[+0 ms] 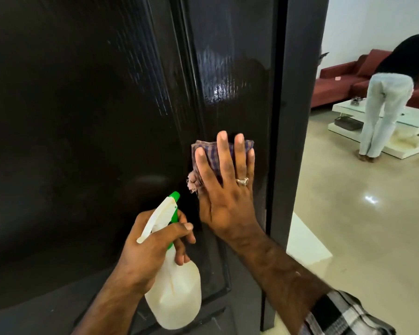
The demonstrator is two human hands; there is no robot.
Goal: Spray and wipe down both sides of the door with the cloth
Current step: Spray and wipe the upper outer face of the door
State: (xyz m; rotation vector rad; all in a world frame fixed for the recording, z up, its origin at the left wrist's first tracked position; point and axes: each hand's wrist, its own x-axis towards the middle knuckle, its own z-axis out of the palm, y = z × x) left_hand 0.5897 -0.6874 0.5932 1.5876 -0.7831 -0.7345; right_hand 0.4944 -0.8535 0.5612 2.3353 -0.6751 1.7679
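— So which step is the person working on?

— Wiping, by the look of it. The right hand [224, 189] is pressing the checked cloth [213, 160] flat against the dark door [95, 117], fingers spread wide over it, near the door's free edge. A wet sheen is glistening on the panel just above the cloth.

— And the other grip?

— The left hand [155, 240] is curling round the neck of the spray bottle [173, 293], nozzle pointing at the door, just beside the wiping hand.

— What is the next move asking for?

— Probably sweeping the cloth up through that wet patch, keeping the palm flat. The far side of the door is likely waiting after that.

— Anything standing in the way?

— Nothing is blocking the panel. Through the opening, another person [387, 97] is bending over a white tabletop [411, 143] before a red sofa [336, 81], well apart from the door.
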